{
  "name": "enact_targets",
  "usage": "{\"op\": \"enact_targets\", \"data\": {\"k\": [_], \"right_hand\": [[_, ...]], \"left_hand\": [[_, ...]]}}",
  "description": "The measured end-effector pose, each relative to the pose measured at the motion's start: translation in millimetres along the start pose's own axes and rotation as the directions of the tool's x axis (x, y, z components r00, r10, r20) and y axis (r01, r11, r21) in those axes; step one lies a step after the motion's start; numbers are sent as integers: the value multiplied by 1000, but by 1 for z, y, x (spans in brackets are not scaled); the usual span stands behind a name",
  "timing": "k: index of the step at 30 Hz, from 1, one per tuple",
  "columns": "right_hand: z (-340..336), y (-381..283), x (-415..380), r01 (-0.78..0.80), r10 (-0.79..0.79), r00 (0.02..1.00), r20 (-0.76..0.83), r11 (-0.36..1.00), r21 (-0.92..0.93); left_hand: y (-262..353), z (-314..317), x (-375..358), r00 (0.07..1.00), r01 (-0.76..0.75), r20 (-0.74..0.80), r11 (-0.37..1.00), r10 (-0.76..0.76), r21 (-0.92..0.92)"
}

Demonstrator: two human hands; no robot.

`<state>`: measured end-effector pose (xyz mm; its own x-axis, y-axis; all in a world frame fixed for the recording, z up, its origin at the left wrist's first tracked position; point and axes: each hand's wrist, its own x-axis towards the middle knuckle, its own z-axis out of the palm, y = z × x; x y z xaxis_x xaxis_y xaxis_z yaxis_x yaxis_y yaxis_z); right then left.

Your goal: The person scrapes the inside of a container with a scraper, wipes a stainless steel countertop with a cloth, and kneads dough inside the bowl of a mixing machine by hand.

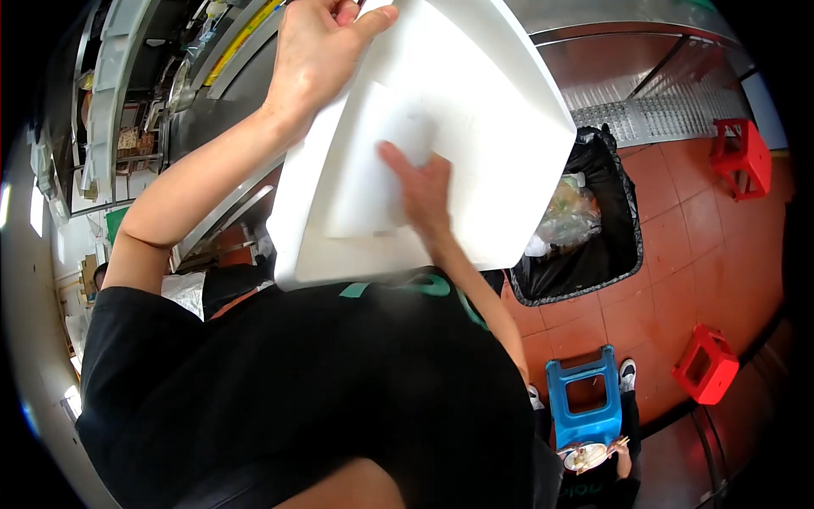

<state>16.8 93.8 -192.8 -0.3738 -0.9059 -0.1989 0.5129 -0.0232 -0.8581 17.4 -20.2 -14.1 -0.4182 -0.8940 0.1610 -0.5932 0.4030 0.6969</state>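
A large white plastic bin is tilted up in front of my chest with its inside facing me. My left hand is closed on its upper left rim, thumb laid over the edge. Inside the bin is my right hand, blurred by motion, its thumb pointing up and left. Just above that hand shows a smeared whitish patch, perhaps a cloth or paper against the wall. The right fingers are mostly hidden behind it.
A bin lined with a black bag holds clear plastic rubbish at right. Red stools stand on the tiled floor. A person sits near a blue stool, holding a bowl. A metal counter lies at left.
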Motion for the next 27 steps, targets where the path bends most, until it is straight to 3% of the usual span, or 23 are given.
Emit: {"op": "enact_targets", "data": {"k": [4,6,7,10,11,14,15,16,17,18,19,20,22,24,26,27], "right_hand": [[-6,-17,0,-145,151,988,-37,982,122],[-38,-16,5,-193,228,966,-124,950,247],[-39,-9,8,-139,193,964,-186,953,268],[-34,-3,26,-36,34,979,-203,999,-6],[-40,-10,33,-69,42,983,-180,987,-144],[-71,-27,61,-257,187,945,-269,932,-255],[-87,-5,68,-310,289,914,-284,950,-30],[-110,41,78,-324,314,888,-337,946,27],[-147,141,102,-297,324,847,-421,946,130],[-162,140,82,-300,344,843,-415,939,170],[-191,187,84,-294,307,791,-529,949,112],[-208,192,76,-343,373,714,-592,924,168],[-246,189,78,-525,210,631,-746,824,-212],[-214,99,76,-304,-73,812,-579,794,-526],[-141,15,71,-225,-267,867,-420,542,-809],[-110,-2,68,-154,-304,890,-341,504,-850]], "left_hand": [[14,-1,-2,1000,2,-20,989,1,148],[7,2,-2,999,10,-36,1000,-9,23],[4,2,-2,999,14,-39,999,-15,-33],[-5,-8,2,999,-3,34,1000,3,2],[-3,-2,1,1000,-18,-15,999,17,-48],[-3,-2,-4,998,-62,-16,983,66,175],[1,-1,-4,999,-35,-9,988,37,152],[1,-1,-2,999,-41,-6,987,42,158],[-2,-2,0,999,-48,-8,985,50,168],[-6,-4,1,999,-51,-4,981,53,186],[-8,-4,2,997,-68,-9,975,71,210],[-6,-4,3,997,-65,-13,977,70,202],[-2,0,1,998,-56,-6,983,58,177],[4,3,1,999,-42,12,986,41,164],[9,4,1,1000,-18,22,987,14,160],[15,6,-2,1000,6,21,988,-9,153]]}}
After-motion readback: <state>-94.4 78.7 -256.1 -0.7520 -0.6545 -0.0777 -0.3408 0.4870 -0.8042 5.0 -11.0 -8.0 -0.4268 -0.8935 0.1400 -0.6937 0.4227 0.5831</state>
